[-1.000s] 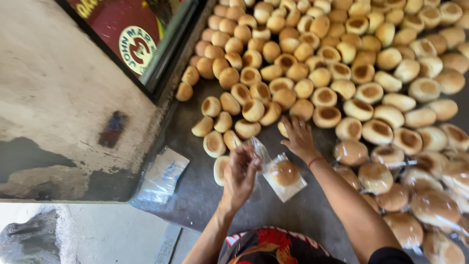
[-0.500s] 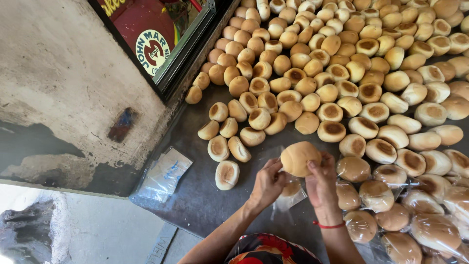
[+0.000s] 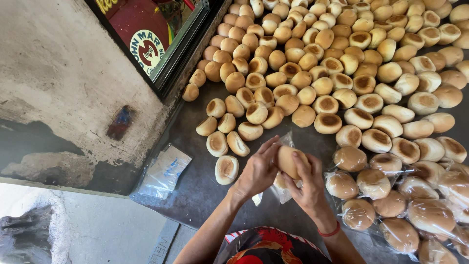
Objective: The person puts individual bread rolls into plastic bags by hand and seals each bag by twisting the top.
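At lower centre of the frame, a round bread bun (image 3: 288, 161) sits half inside a clear plastic bag (image 3: 282, 191), with the left hand (image 3: 256, 171) and right hand (image 3: 305, 185) curled closed around both. Right of them lie bagged buns (image 3: 391, 195), a small share done. The unwrapped buns (image 3: 332, 63) covering the dark bench (image 3: 195, 190) remain.

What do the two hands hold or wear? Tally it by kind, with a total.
bun in plain view, in the grip of left hand and right hand: 1
clear plastic bag: 1
red wristband: 1
Total: 3
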